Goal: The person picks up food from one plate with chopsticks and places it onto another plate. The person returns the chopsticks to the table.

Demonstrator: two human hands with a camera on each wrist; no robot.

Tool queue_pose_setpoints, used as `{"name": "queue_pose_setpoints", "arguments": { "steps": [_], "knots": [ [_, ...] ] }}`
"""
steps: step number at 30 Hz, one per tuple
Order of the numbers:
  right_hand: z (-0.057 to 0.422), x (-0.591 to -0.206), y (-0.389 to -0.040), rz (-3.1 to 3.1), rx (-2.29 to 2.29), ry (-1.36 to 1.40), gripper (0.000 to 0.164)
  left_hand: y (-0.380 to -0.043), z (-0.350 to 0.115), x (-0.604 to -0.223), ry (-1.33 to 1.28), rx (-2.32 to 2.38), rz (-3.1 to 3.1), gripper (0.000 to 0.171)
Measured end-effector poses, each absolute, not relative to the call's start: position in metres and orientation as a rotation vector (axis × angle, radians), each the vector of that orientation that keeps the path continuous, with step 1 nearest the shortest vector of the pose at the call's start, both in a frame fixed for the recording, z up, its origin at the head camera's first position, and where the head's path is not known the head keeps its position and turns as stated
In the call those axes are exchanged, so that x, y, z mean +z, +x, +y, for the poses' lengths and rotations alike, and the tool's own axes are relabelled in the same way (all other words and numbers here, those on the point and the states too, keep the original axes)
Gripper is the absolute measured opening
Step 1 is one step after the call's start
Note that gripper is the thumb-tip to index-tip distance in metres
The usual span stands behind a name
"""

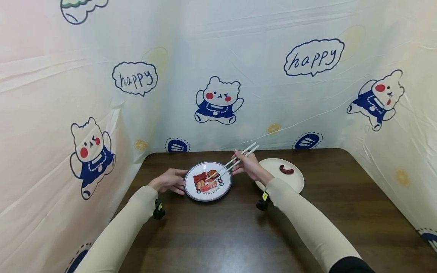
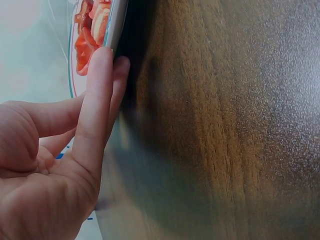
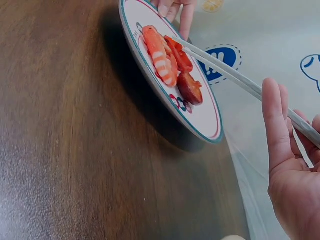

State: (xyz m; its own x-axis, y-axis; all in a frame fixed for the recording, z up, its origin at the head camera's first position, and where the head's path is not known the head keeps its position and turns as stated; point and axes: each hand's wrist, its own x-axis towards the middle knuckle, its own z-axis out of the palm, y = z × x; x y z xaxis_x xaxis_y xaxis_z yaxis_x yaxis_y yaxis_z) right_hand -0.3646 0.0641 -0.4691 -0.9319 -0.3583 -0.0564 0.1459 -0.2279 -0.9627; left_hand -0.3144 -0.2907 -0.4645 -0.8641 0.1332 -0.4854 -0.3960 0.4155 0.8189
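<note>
My left hand (image 1: 170, 181) holds the left rim of a white plate with a dark blue edge (image 1: 194, 193), its fingers along the side. Several food pieces (image 1: 203, 185) lie on that plate, among them an orange-and-white striped shrimp (image 3: 161, 60) and a brown, rounded piece (image 3: 190, 89). My right hand (image 1: 248, 167) grips a pair of pale chopsticks (image 1: 244, 152), which slant down to the left. Their tips reach the food; whether they pinch a piece I cannot tell. The left wrist view shows fingers (image 2: 97, 95) against the plate's edge.
Partly behind my right wrist lies a cream plate (image 1: 297, 182) with a dark red, curved piece (image 1: 286, 170) on it. The brown wooden table (image 1: 211, 235) meets printed cloth (image 1: 266, 94) at its back and sides.
</note>
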Motion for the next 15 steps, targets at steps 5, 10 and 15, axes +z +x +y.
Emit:
{"name": "queue_pose_setpoints", "arguments": {
  "steps": [5, 10, 15],
  "knots": [
    [0.072, -0.465, -0.366, 1.681, -2.258, -0.227, 0.055, -0.315, -0.291, -0.463, -0.22, 1.459, 2.182, 0.069],
    [0.078, -0.459, -0.366, 1.698, -2.264, -0.229, 0.054, -0.316, -0.29, -0.462, -0.219, 1.461, 2.181, 0.067],
    [0.084, -0.457, -0.361, 1.693, -2.293, -0.231, 0.052, -0.315, -0.29, -0.464, -0.215, 1.46, 2.178, 0.068]
  ]
}}
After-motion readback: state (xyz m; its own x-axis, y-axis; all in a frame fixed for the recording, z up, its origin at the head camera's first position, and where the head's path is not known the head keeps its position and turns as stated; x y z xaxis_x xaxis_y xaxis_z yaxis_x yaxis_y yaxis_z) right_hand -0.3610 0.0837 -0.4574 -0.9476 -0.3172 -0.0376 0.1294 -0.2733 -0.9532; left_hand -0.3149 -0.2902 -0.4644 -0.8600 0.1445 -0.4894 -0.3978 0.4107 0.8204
